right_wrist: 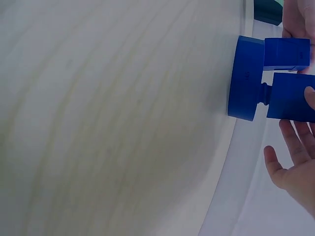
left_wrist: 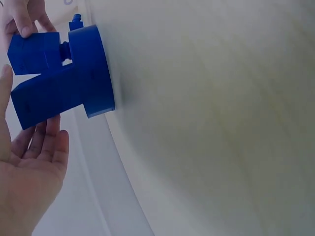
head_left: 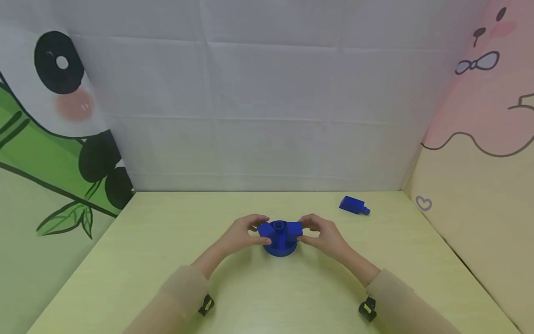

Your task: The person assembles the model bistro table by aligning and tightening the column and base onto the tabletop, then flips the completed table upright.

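A blue round base point(head_left: 280, 250) stands on the table in the middle of the head view, with a hollow post point(head_left: 278, 225) rising from it. Two blue angular blocks sit at the base, one on either side of the post. My left hand point(head_left: 244, 232) holds the left block point(left_wrist: 47, 96) between thumb and fingers. With thumb and fingertips, my right hand point(head_left: 323, 234) pinches the right block point(right_wrist: 293, 96), whose narrow ribbed neck point(right_wrist: 264, 93) points to the base. The undersides of both blocks are partly hidden in the head view.
Another blue block point(head_left: 352, 205) with a small knob at its end lies on the pale table point(head_left: 175, 232), at the back right. A white cloth wall point(head_left: 267, 116) rises behind the table. Printed side panels point(head_left: 479, 185) border it left and right.
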### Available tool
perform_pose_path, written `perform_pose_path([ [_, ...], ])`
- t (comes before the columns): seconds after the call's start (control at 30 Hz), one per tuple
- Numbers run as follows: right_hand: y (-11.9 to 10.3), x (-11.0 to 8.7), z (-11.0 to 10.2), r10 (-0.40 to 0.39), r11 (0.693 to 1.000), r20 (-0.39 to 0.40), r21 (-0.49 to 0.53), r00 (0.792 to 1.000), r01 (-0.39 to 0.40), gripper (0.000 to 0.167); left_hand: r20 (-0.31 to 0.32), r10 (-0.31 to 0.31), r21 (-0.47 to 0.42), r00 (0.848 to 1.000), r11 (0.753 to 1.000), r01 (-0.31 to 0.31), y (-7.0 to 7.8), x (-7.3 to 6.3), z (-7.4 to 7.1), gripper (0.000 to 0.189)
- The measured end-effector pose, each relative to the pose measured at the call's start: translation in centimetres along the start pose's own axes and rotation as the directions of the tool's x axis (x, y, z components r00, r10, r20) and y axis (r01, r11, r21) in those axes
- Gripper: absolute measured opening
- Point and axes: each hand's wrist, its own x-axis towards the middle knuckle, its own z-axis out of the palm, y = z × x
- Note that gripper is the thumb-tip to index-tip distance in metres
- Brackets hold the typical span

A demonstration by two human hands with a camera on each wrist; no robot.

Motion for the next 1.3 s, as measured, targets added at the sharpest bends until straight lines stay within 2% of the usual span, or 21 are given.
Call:
perform_pose_path([
  [0.17, 0.0, 0.0, 0.0, 0.008, 1.000, -0.001, 0.012, 1.000, -0.008, 0.036, -0.112, -0.059, 0.053, 0.992, 0.996, 0.066, 0.5, -0.2, 0.8, 0.051],
  [0.33, -0.2, -0.1, 0.0, 0.001, 1.000, -0.019, -0.004, 1.000, -0.001, 0.035, -0.154, -0.080, 0.054, 0.985, 0.995, 0.089, 0.7, -0.3, 1.0, 0.040],
  [0.63, -0.6, 0.2, 0.4, 0.013, 0.998, -0.053, -0.059, 0.999, -0.016, 0.040, -0.148, -0.119, 0.052, 0.982, 0.990, 0.128, 1.3, -0.2, 1.0, 0.038],
  [0.8, -0.4, 0.7, 0.7, -0.066, 0.991, -0.015, -0.120, 0.998, 0.064, 0.054, -0.162, -0.138, 0.030, 0.977, 0.989, 0.145, 1.4, -0.3, 1.2, 0.038],
  [0.9, -0.7, 0.9, 0.7, -0.087, 0.988, 0.016, -0.128, 0.996, 0.088, 0.056, -0.164, -0.143, 0.019, 0.976, 0.989, 0.148, 1.3, -0.4, 1.3, 0.036],
  [1.03, -1.3, 1.2, 0.9, -0.038, 0.991, 0.019, -0.131, 0.999, 0.040, 0.050, -0.165, -0.143, 0.019, 0.976, 0.989, 0.149, 1.3, -0.4, 1.3, 0.035],
  [1.3, -1.8, 2.2, 1.8, 0.035, 0.973, -0.052, -0.227, 0.998, -0.046, 0.049, -0.167, -0.147, 0.025, 0.975, 0.988, 0.153, 1.3, -0.3, 1.3, 0.035],
])
